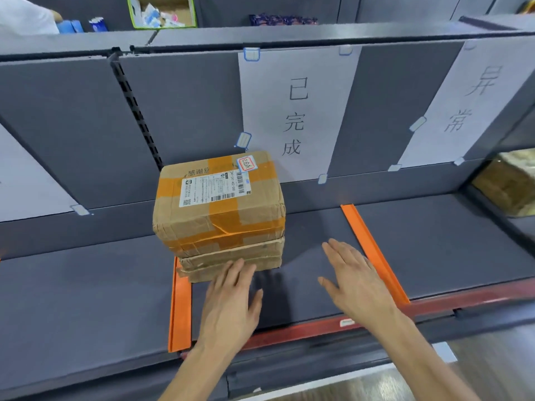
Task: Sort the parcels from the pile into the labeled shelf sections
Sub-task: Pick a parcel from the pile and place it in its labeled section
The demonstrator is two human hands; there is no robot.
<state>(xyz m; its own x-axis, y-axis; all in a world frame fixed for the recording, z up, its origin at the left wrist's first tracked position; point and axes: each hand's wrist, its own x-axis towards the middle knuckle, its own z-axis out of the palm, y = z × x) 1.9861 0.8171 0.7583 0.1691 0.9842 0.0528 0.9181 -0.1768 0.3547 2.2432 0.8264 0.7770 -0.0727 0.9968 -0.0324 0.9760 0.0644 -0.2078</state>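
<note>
A brown cardboard parcel (220, 204) with orange tape and a white shipping label sits on top of a flatter cardboard parcel (231, 263) on the dark grey shelf (307, 285). Both lie in the section between two orange dividers, under the paper sign 已完成 (295, 117). My left hand (231, 302) is flat with straight fingers, its fingertips at the lower parcel's front edge. My right hand (356, 279) hovers flat over the bare shelf to the right of the stack, holding nothing.
The left orange divider (181, 311) and right orange divider (373, 253) bound the section. A second sign 异常 (469, 102) marks the section to the right. More cardboard parcels (509, 186) show at far right. An upper shelf holds a green-edged box (162, 10).
</note>
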